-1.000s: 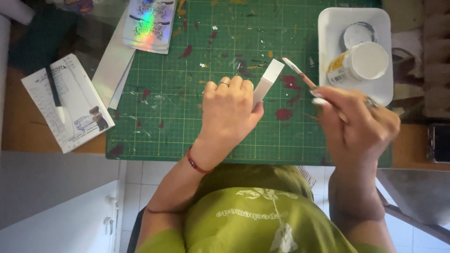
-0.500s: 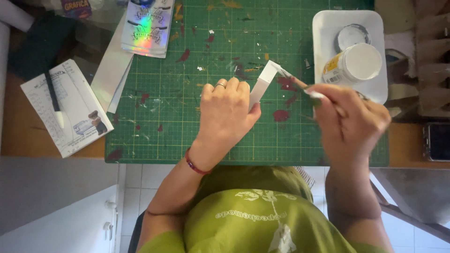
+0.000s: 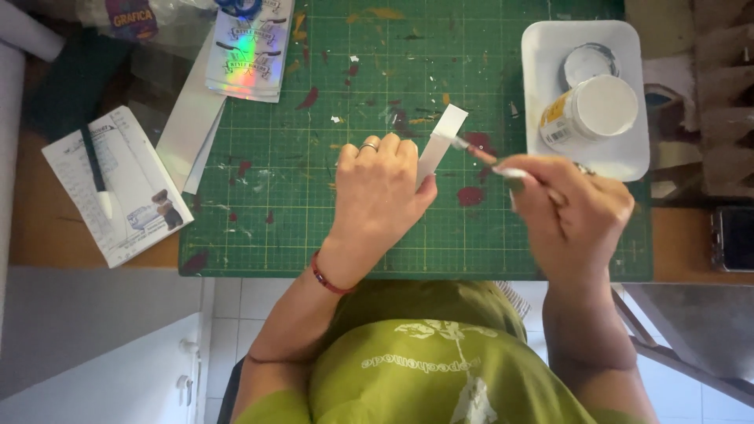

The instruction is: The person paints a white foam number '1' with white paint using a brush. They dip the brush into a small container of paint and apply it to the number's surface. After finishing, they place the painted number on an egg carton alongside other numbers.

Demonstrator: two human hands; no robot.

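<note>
My left hand [image 3: 381, 196] grips a narrow white paper strip [image 3: 441, 141] above the green cutting mat [image 3: 283, 196]; the strip sticks out up and to the right from my fingers. My right hand [image 3: 569, 212] holds a thin paintbrush [image 3: 475, 151], and its tip touches the strip's right edge. A ring sits on one left finger and a red band on the left wrist.
A white tray [image 3: 542, 94] at the mat's upper right carries a white jar [image 3: 593, 110] and its lid [image 3: 589, 61]. White sheets [image 3: 188, 126] and a holographic packet [image 3: 251, 51] lie upper left, a printed leaflet [image 3: 126, 192] with a pen [image 3: 96, 173] at the left. A dark phone [image 3: 734, 235] lies at the right edge.
The brush tip has come in from the right of the strip and now touches its edge. My left hand has stayed almost still, holding the strip.
</note>
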